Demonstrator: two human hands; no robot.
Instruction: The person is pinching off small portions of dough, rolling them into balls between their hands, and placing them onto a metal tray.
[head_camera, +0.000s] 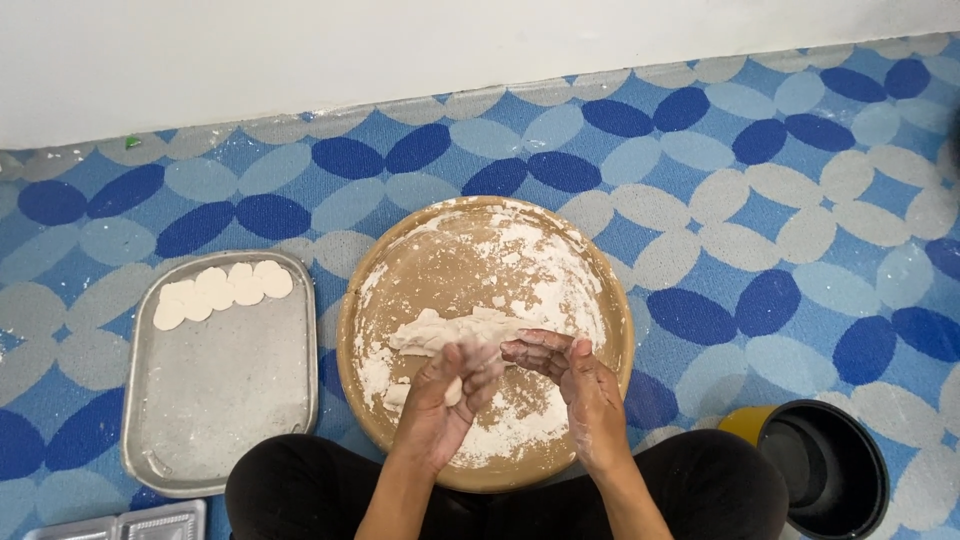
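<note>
A round brown board (600, 290) dusted with white flour lies on the floor in front of me. A strip of white dough (445, 328) lies across its middle. My left hand (445, 395) is curled around a small piece of dough (455, 390), over the near part of the board. My right hand (570, 375) hovers beside it, floury fingers spread and pointing left, their tips close to the left hand. Whether the right fingers touch the dough I cannot tell.
To the left lies a floured metal tray (225, 400) with several flat dough discs (222, 290) in its far corner. A dark pot (825, 465) with a yellow part stands at the lower right. A white wall (400, 50) runs behind the blue patterned mat (780, 200).
</note>
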